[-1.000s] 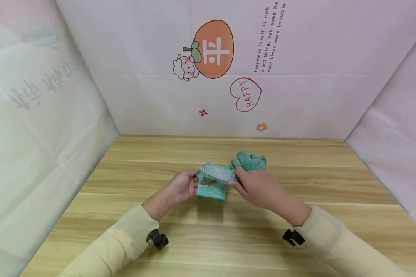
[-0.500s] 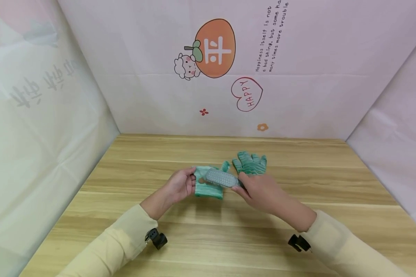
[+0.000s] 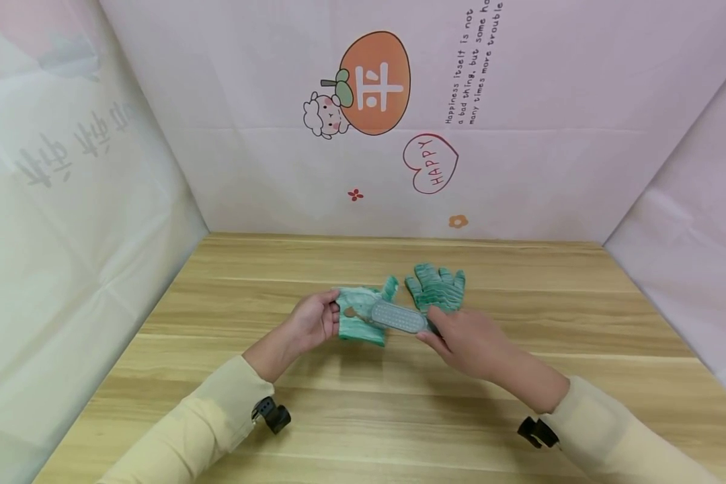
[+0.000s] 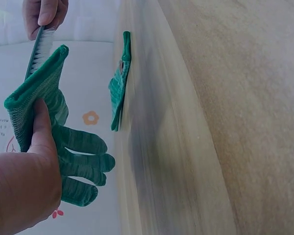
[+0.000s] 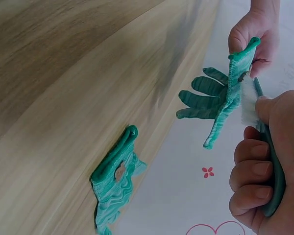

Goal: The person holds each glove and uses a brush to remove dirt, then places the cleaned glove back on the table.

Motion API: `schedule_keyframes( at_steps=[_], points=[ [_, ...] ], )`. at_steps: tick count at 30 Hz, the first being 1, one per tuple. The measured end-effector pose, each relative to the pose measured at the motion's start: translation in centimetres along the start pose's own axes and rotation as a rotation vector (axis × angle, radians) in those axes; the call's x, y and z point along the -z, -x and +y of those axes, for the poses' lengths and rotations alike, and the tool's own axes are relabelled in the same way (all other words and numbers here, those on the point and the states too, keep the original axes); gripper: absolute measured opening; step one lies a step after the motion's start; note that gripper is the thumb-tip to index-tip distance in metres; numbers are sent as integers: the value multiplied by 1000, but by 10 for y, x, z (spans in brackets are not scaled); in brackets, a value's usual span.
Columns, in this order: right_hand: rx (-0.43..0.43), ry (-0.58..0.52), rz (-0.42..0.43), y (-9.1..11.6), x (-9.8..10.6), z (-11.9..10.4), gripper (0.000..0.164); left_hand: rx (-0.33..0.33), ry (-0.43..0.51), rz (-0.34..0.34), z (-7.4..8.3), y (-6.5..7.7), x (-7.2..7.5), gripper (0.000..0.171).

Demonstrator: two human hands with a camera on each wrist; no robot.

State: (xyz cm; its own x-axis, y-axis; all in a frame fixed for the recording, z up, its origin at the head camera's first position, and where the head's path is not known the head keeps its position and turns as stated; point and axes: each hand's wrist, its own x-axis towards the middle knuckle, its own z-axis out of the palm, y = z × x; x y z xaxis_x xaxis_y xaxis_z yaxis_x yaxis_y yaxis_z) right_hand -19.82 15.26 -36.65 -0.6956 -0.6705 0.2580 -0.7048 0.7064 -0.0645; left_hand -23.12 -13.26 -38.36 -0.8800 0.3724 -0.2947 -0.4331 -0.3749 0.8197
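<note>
My left hand [image 3: 312, 324] pinches the side of a green knitted glove [image 3: 358, 329], holding it above the table. A brown stain [image 3: 350, 312] shows on its cuff side. In the left wrist view the glove's fingers [image 4: 85, 164] hang loosely. My right hand [image 3: 472, 341] grips the green handle [image 5: 274, 186] of a scrubbing brush [image 3: 399, 316]. Its white bristles [image 5: 248, 100] face the glove's stained side, at or very near the fabric. A second green glove [image 3: 438, 288] lies on the table just beyond my right hand, with a brown patch [image 5: 119, 171] near its cuff.
The wood-grain table [image 3: 363, 417] runs back to a white printed cloth wall [image 3: 248, 168]. More cloth hangs at the left and right sides. Black wrist cameras [image 3: 272, 415] sit at both cuffs.
The brush and my right hand have moved right and a little toward me, uncovering more of the stain and the held glove's thumb. My left hand has shifted slightly left with the glove.
</note>
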Motion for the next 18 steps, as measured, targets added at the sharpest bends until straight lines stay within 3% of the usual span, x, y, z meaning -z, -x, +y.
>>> schedule_keyframes(
  at_steps=[8,18],
  points=[
    [-44,-30,-37,6,7,4,28,-3,-11,26,1,0,-1,26],
    [-21,-5,-41,-11,18,-10,27,2,-38,-50,-5,-2,-6,29]
  ],
)
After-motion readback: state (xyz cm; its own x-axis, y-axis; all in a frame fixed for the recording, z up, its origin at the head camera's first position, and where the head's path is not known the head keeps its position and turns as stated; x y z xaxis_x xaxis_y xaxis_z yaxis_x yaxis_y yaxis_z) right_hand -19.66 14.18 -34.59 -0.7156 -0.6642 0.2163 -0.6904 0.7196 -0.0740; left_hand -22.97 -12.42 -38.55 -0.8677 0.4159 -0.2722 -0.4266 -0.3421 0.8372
